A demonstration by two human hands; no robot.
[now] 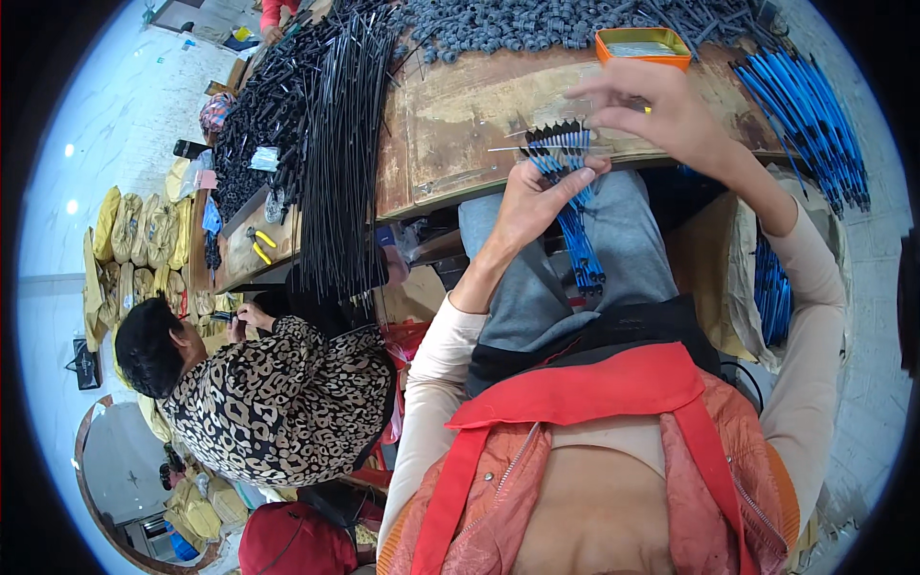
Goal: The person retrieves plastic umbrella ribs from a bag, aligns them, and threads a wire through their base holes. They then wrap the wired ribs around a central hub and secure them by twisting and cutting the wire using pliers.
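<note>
My left hand [541, 201] is closed round a fanned bundle of slim blue tubes with black ends [578, 244], held above my lap at the table's edge. Thin metal pins [508, 149] stick out sideways near the black tips at the top of the bundle. Slightly blurred, my right hand [661, 110] hovers to the right of those tips. Its thumb and forefinger stand apart, and I make out nothing between them. Just beyond it on the table is an orange tin [642, 44] with thin, shiny pieces inside.
Grey ribbed parts [517, 24] heap along the table's [460, 105] far side. Long black rods [345, 144] hang over its edge at left; more blue tubes [810, 125] lie at right. A co-worker [278, 393] in a patterned top sits at left, near yellow-handled pliers [259, 244].
</note>
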